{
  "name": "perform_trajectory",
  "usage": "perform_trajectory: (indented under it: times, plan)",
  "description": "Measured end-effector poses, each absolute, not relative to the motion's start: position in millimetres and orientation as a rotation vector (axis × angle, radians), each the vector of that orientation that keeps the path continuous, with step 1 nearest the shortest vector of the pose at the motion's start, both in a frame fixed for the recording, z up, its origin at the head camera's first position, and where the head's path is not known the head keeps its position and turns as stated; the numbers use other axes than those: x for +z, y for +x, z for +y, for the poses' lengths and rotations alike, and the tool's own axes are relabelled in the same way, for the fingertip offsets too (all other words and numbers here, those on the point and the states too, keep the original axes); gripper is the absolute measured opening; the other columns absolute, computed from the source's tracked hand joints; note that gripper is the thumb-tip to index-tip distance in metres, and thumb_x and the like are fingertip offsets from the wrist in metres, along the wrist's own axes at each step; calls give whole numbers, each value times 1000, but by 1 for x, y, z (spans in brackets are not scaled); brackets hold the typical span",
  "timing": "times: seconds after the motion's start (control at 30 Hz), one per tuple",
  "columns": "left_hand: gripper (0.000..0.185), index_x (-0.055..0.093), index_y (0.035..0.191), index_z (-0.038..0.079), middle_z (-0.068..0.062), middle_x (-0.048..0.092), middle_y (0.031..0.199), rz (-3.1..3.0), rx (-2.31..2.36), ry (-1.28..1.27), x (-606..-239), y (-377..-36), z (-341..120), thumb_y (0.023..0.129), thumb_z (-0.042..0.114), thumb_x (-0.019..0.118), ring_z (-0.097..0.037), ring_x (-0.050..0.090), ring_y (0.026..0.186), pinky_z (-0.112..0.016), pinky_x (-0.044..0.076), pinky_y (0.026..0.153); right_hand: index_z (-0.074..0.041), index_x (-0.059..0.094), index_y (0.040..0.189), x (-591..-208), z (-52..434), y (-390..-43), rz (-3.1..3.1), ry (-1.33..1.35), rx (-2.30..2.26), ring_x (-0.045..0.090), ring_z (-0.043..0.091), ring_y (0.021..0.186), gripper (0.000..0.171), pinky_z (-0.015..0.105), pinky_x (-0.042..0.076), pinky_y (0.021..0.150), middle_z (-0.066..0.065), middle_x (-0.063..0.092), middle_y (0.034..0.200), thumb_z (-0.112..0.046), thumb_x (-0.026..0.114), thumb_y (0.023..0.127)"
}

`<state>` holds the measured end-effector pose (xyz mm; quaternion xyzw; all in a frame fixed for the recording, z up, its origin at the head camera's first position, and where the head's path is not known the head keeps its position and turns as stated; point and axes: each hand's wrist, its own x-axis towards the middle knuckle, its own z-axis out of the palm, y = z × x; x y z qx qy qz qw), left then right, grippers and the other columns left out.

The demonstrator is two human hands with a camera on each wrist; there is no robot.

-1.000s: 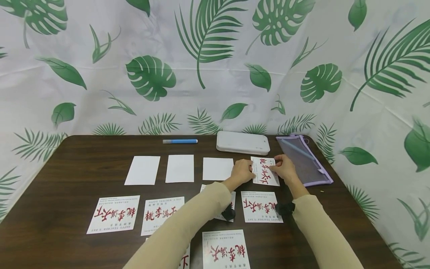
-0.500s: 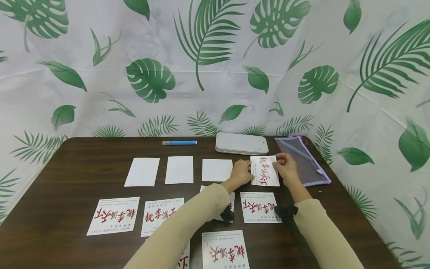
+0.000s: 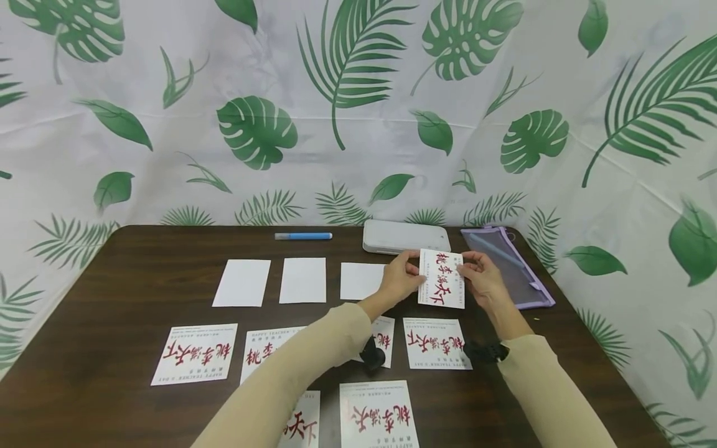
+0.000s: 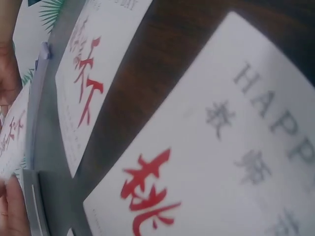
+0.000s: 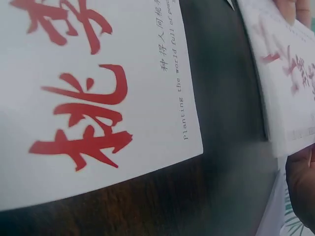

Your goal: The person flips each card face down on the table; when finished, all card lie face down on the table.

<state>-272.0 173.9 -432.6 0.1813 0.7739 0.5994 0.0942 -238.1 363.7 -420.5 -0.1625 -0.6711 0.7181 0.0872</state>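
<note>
A white card with red Chinese characters (image 3: 442, 279) is held up off the dark wooden table (image 3: 112, 286) by both hands. My left hand (image 3: 401, 277) pinches its left edge and my right hand (image 3: 479, 278) pinches its right edge. In the right wrist view the held card (image 5: 288, 78) shows blurred at the upper right, above another printed card (image 5: 88, 98) lying flat. The left wrist view shows two printed cards (image 4: 216, 162) on the table close up.
Three blank white cards (image 3: 303, 280) lie in a row to the left of the hands. Several printed cards (image 3: 193, 361) lie nearer me. A white flat device (image 3: 406, 236), a blue pen (image 3: 303, 236) and a purple mesh pouch (image 3: 506, 264) sit at the table's far side.
The printed card, lying on the table a second ago, is now lifted and tilted up between both hands. The view shifted slightly.
</note>
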Motion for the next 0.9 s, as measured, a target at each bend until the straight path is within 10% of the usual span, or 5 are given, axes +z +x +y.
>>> perform_trajectory:
  times: [0.9]
  plan:
    - [36,56,115,9,-7,60,84,2048,2034,401,-403,-273,154,82,-7,56,-11,58,66,-26,55,55,5,64,102,-407,282,-200,-2569,-26,1220,55,6,68,27,12,47,60,14,62,83,-3,74,78]
